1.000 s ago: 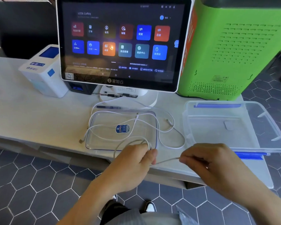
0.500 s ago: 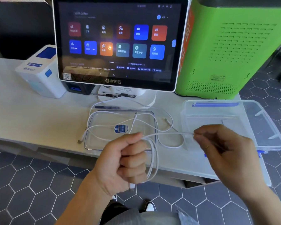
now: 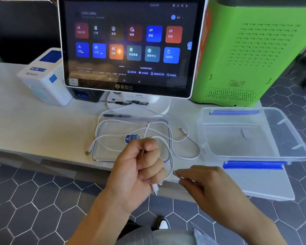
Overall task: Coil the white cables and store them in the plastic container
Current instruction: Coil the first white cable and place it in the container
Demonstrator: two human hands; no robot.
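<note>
Coiling is midway: left hand (image 3: 140, 172) grips cable (image 3: 168, 156) loops above the counter's edge, right hand (image 3: 201, 184) pinches its tail. Next, probably another wrap, then the container (image 3: 290, 137).

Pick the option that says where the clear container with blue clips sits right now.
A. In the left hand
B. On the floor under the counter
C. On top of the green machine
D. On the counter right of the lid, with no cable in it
D: the container stands on the counter right of the lid, and no cable shows inside it.
</note>
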